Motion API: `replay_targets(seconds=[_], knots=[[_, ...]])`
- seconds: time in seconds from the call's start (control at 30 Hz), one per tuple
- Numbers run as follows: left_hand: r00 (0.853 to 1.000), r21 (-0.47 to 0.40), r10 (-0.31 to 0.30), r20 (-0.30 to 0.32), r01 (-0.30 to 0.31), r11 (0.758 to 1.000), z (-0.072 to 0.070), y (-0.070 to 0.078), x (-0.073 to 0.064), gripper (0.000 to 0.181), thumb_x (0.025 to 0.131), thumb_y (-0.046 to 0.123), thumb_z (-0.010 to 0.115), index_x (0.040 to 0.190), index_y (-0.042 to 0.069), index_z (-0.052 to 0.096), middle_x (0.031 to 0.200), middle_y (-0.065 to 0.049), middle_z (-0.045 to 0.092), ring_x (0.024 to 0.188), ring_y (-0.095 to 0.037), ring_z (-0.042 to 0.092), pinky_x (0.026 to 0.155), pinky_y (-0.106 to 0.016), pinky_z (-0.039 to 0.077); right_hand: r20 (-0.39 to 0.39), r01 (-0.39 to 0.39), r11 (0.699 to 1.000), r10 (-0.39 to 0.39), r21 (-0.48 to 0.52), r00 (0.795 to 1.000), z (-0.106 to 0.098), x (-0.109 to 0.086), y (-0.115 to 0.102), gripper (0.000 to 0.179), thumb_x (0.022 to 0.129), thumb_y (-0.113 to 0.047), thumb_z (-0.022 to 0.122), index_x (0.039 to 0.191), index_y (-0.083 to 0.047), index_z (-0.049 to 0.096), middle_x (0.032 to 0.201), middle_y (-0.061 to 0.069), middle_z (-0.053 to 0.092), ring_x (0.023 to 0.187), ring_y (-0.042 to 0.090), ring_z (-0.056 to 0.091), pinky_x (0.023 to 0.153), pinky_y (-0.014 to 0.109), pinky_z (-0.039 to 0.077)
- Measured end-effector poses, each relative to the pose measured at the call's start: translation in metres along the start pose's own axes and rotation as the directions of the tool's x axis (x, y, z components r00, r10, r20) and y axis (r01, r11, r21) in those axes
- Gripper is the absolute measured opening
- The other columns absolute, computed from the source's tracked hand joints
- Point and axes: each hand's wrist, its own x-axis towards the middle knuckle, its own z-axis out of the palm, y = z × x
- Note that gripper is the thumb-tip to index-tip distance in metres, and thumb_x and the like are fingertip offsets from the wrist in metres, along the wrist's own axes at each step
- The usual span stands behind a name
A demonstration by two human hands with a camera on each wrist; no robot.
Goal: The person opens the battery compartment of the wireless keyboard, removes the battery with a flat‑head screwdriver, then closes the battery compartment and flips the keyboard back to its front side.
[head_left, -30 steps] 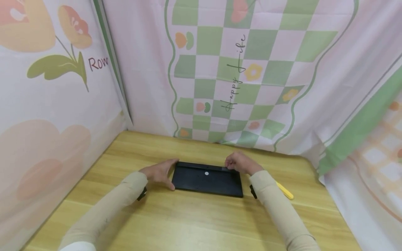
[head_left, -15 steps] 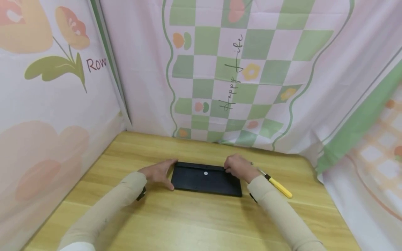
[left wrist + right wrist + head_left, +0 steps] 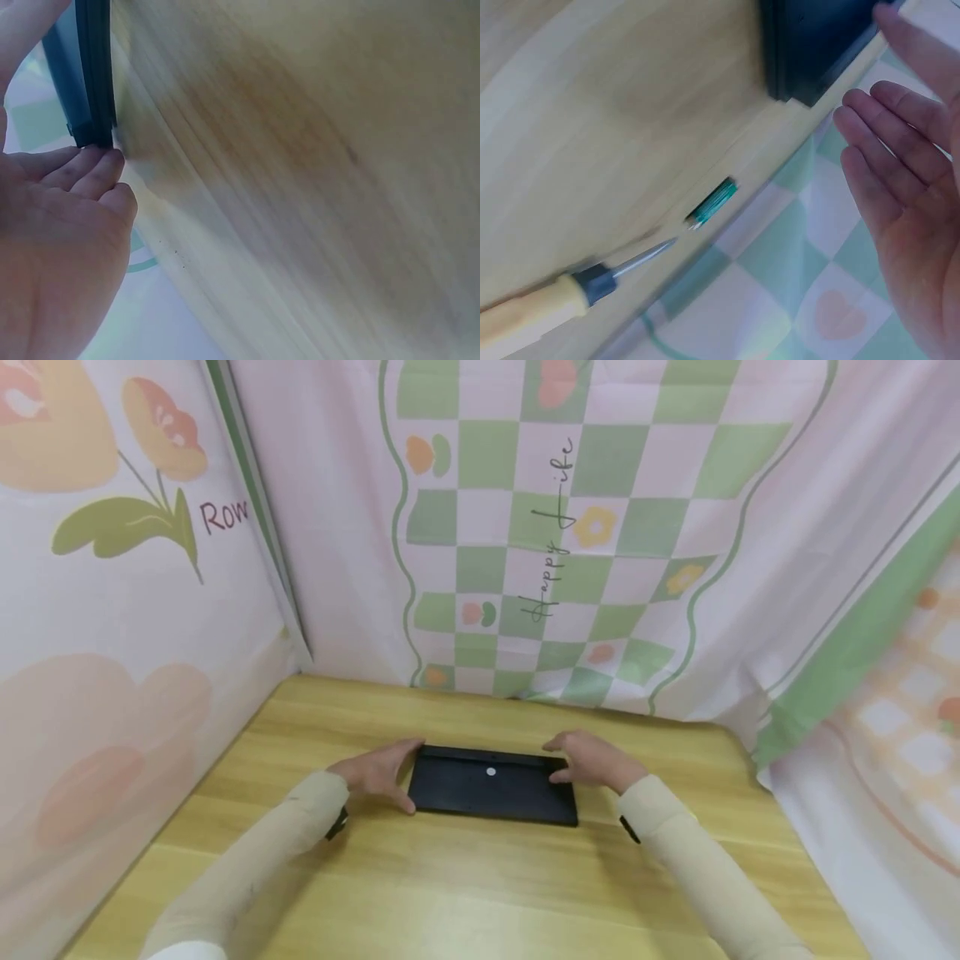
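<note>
A thin black keyboard (image 3: 487,793) lies with its underside up on the table, showing a raised strip along its far edge and a small white round spot. My left hand (image 3: 375,774) spans its left end, thumb at the near corner and fingertips pressed to the far corner. Over the right end, my right hand (image 3: 596,762) is spread, thumb above the surface; in the right wrist view its fingers (image 3: 885,150) stand apart from the keyboard. Beyond that end lies a small green battery (image 3: 714,202), hidden in the head view.
A screwdriver (image 3: 547,311) with a yellow handle lies right of the keyboard, its tip near the battery; my right sleeve (image 3: 697,860) mostly covers it in the head view. Printed curtains (image 3: 337,527) hang along the far edge and sides of the wooden table (image 3: 465,893).
My right hand has gone from curled fingers on the keyboard's raised strip to spread fingers, shifting slightly right. My sleeve now covers the screwdriver. My left hand keeps its place.
</note>
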Motion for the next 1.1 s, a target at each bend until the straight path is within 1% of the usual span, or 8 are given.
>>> replay_targets(seconds=[0.1,0.27,0.4,0.53,0.73,0.83,0.9,1.1], knots=[[1.0,0.023,0.028,-0.002,-0.028,0.999,-0.002,0.001,-0.001,0.133,0.073,0.035,0.099,0.168,0.0,0.012,0.176,-0.023,0.015,0.163,-0.042,0.018,0.135,-0.058,0.018,0.016,-0.042,0.997,0.041,0.064,0.999,-0.004,-0.014,0.003,0.071,0.09,-0.035,0.085,0.143,0.005,0.061,0.143,0.026,0.064,0.132,0.045,0.062,0.111,0.057,0.053],[0.999,0.027,0.054,0.007,-0.054,0.998,-0.002,-0.002,-0.004,0.136,0.072,0.039,0.099,0.169,0.0,0.011,0.176,-0.023,0.014,0.163,-0.043,0.018,0.134,-0.059,0.018,0.06,-0.118,0.979,0.109,0.163,0.992,0.004,-0.035,0.005,0.1,0.084,-0.046,0.088,0.156,0.007,0.043,0.159,0.029,0.048,0.145,0.048,0.049,0.118,0.061,0.045],[0.999,-0.004,0.044,0.018,-0.044,0.999,-0.001,-0.006,-0.004,0.138,0.071,0.042,0.099,0.17,0.005,0.01,0.177,-0.021,0.012,0.164,-0.042,0.016,0.134,-0.06,0.017,0.06,-0.138,0.968,0.128,0.211,0.99,0.015,-0.045,0.006,0.119,0.078,-0.053,0.091,0.162,0.007,0.031,0.166,0.03,0.037,0.15,0.049,0.042,0.123,0.062,0.04],[0.999,-0.022,0.039,0.013,-0.039,0.999,0.002,-0.01,-0.002,0.138,0.07,0.042,0.1,0.17,0.008,0.011,0.177,-0.02,0.013,0.164,-0.042,0.017,0.134,-0.06,0.019,0.04,-0.131,0.957,0.125,0.257,0.991,0.026,-0.051,0.008,0.131,0.071,-0.055,0.095,0.163,0.008,0.026,0.168,0.029,0.033,0.153,0.048,0.038,0.125,0.062,0.037],[0.999,-0.028,0.047,-0.016,-0.048,0.998,0.003,-0.011,0.0,0.134,0.069,0.036,0.101,0.17,0.008,0.016,0.176,-0.02,0.019,0.162,-0.042,0.021,0.133,-0.06,0.022,0.013,-0.123,0.962,0.124,0.244,0.992,0.038,-0.051,0.01,0.131,0.068,-0.052,0.098,0.162,0.008,0.028,0.167,0.028,0.037,0.152,0.045,0.041,0.124,0.059,0.039],[0.998,-0.026,0.053,-0.037,-0.054,0.998,0.003,-0.01,-0.001,0.133,0.068,0.034,0.102,0.169,0.007,0.019,0.175,-0.021,0.022,0.161,-0.042,0.025,0.133,-0.059,0.024,0.0,-0.131,0.966,0.134,0.221,0.991,0.039,-0.048,0.01,0.13,0.066,-0.051,0.099,0.161,0.007,0.033,0.164,0.027,0.042,0.15,0.044,0.045,0.122,0.058,0.042],[0.997,-0.054,0.058,-0.045,-0.061,0.997,0.002,-0.009,-0.002,0.133,0.066,0.03,0.102,0.168,0.006,0.02,0.175,-0.021,0.022,0.161,-0.043,0.025,0.132,-0.059,0.024,-0.003,-0.134,0.965,0.138,0.226,0.99,0.038,-0.046,0.01,0.13,0.064,-0.051,0.1,0.161,0.005,0.035,0.163,0.026,0.044,0.148,0.044,0.047,0.121,0.058,0.044],[0.986,-0.14,0.128,-0.105,-0.142,0.98,-0.008,-0.004,-0.01,0.133,0.066,0.024,0.101,0.169,0.008,0.018,0.176,-0.015,0.022,0.162,-0.042,0.022,0.13,-0.065,0.024,-0.011,-0.145,0.957,0.153,0.25,0.988,0.039,-0.044,0.009,0.132,0.059,-0.055,0.101,0.161,-0.001,0.038,0.162,0.023,0.047,0.147,0.043,0.049,0.12,0.059,0.045]])
